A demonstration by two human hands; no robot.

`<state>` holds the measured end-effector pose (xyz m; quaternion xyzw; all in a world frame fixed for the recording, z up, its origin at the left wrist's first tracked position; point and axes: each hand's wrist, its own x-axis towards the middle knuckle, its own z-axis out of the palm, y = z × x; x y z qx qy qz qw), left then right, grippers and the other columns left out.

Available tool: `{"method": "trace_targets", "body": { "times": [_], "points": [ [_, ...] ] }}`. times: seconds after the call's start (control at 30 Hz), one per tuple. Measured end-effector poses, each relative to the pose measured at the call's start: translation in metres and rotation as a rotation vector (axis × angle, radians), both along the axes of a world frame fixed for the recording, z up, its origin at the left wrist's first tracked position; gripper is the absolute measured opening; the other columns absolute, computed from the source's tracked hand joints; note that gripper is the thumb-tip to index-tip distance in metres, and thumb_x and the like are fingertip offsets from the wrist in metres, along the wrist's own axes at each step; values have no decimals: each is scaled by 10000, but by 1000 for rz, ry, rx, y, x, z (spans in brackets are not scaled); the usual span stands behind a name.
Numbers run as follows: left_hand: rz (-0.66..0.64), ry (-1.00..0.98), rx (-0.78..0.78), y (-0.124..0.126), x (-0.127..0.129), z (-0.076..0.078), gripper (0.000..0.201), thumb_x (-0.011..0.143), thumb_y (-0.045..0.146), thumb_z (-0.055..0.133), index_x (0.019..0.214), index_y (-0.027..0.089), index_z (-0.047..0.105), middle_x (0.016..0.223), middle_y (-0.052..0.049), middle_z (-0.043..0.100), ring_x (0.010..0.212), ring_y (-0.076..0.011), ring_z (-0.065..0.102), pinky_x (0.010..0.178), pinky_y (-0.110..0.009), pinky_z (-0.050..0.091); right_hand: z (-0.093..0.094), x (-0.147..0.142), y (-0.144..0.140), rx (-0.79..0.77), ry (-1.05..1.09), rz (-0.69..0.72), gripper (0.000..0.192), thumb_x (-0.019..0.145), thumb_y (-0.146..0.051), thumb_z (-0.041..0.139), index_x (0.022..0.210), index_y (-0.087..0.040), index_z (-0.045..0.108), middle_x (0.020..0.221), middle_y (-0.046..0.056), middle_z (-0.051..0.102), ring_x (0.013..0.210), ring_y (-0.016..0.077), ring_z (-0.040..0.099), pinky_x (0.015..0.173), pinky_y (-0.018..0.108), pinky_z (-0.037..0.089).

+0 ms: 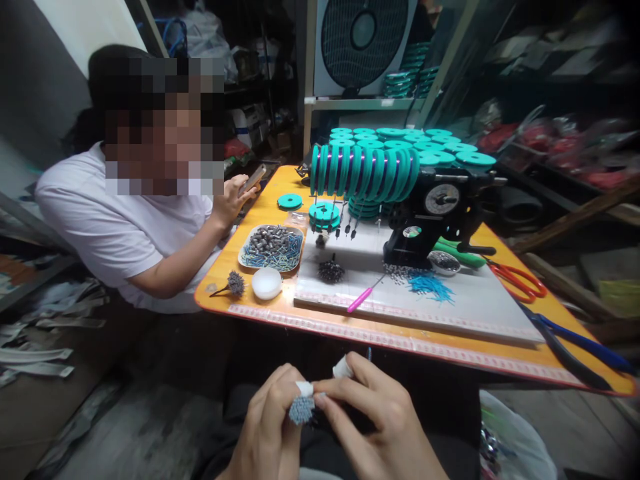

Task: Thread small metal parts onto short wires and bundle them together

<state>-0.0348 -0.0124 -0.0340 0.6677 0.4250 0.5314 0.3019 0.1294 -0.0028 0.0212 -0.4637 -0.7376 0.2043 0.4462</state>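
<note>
Low in the head view, below the table edge, my left hand (pixel 267 423) is closed around a bundle of thin grey-blue rods (pixel 302 410), their ends facing me. My right hand (pixel 383 417) meets it at the bundle's right side, thumb and index finger pinched together. Whatever lies between those fingertips is too small to make out. White wrapping covers a fingertip on each hand. On the table stand a tray (pixel 295 267) of metal pieces and blue-green sticks, a white bowl (pixel 267 283), and a pink-handled tool (pixel 360 300) on a pale board (pixel 330 310).
A black machine (pixel 413 227) carries a row of teal spools (pixel 365 173), with more behind. Red-handled scissors (pixel 520 280) and blue-handled pliers (pixel 585 343) lie at the right. A person (pixel 135 227) holding a phone (pixel 254 179) sits at the left. A lined bin (pixel 520 440) stands lower right.
</note>
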Motion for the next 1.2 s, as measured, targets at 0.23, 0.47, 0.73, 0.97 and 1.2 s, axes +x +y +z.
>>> {"method": "trace_targets", "body": {
  "times": [0.23, 0.47, 0.73, 0.97, 1.2],
  "points": [
    [-145, 118, 194, 16, -14, 15, 217, 925, 98, 501, 1080, 234, 571, 708, -5, 570, 596, -122, 531, 569, -220, 464, 2, 2, -1, -21, -29, 22, 180, 862, -86, 601, 890, -206, 732, 718, 7, 524, 656, 39, 523, 588, 122, 398],
    [-98, 207, 227, 14, -15, 8, 266, 927, 81, 451, 1126, 225, 555, 815, -40, 638, 620, -124, 572, 558, -221, 481, 3, 4, -1, -36, -28, 28, 192, 863, -83, 598, 893, -205, 744, 718, 8, 529, 656, 34, 532, 590, 115, 401],
    [-45, 189, 202, 13, -9, 2, 214, 944, 96, 450, 1084, 230, 542, 870, -45, 645, 666, -112, 567, 604, -207, 467, 3, 7, 2, -55, -1, 32, 155, 902, -149, 633, 945, -178, 778, 707, 16, 544, 647, 25, 550, 562, 93, 419],
    [-120, -90, -45, 4, -2, 0, 122, 984, 235, 480, 935, 215, 590, 704, -17, 518, 670, -130, 497, 621, -235, 411, 5, 8, 2, -64, 23, 51, 153, 878, -128, 646, 924, -195, 775, 682, 6, 543, 619, 18, 528, 529, 85, 394],
    [49, -850, -346, 6, 11, 40, 314, 969, 358, 539, 738, 186, 415, 643, 36, 319, 598, -76, 408, 587, -193, 411, 3, -2, -2, -6, 32, 39, 124, 752, -67, 555, 663, -133, 611, 674, -9, 411, 524, 8, 397, 448, 144, 261]
  ]
}}
